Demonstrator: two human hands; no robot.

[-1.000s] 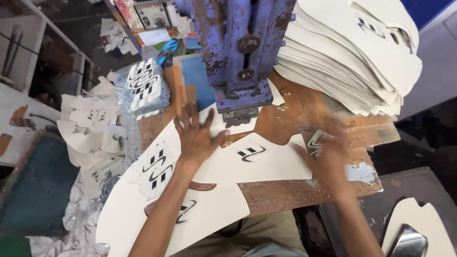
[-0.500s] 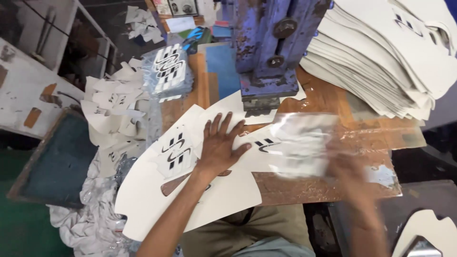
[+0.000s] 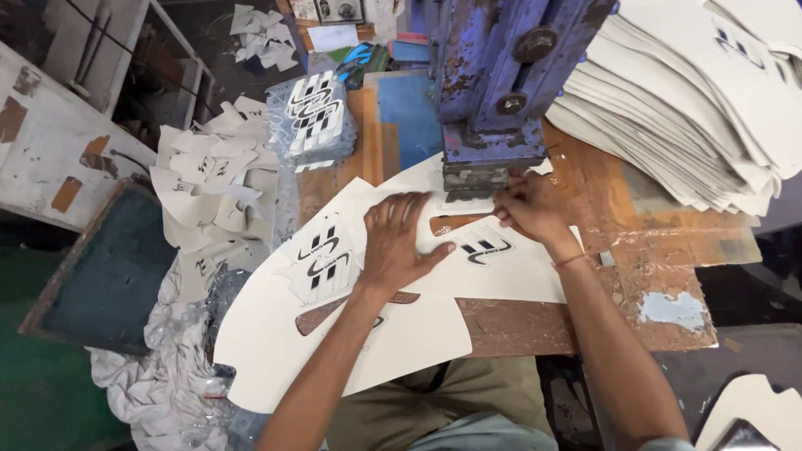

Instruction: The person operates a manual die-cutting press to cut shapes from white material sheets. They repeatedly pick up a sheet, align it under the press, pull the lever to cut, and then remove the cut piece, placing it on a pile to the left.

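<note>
Far left: dark framed screen point(image 3: 100, 267) tilted beside crumpled white scraps point(image 3: 180, 367).
Cut pieces: loose heap point(image 3: 213, 200); banded bundle point(image 3: 316, 117) behind it.
Left hand point(image 3: 393, 246): fingers spread, flat on white printed sheet point(image 3: 334, 334), grasping nothing.
Press: blue die-cutting head point(image 3: 493, 83) bears on sheet's far edge.
Right hand point(image 3: 526, 205): fingertips pinch sheet under the head.
Right: tall sheet stack point(image 3: 710, 108).
Surface: worn brown bench point(image 3: 635, 276).

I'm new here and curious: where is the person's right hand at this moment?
In the head view, the right hand sits right of centre, fingertips on the white printed sheet just under the blue press, with the left hand flat beside it.
</note>
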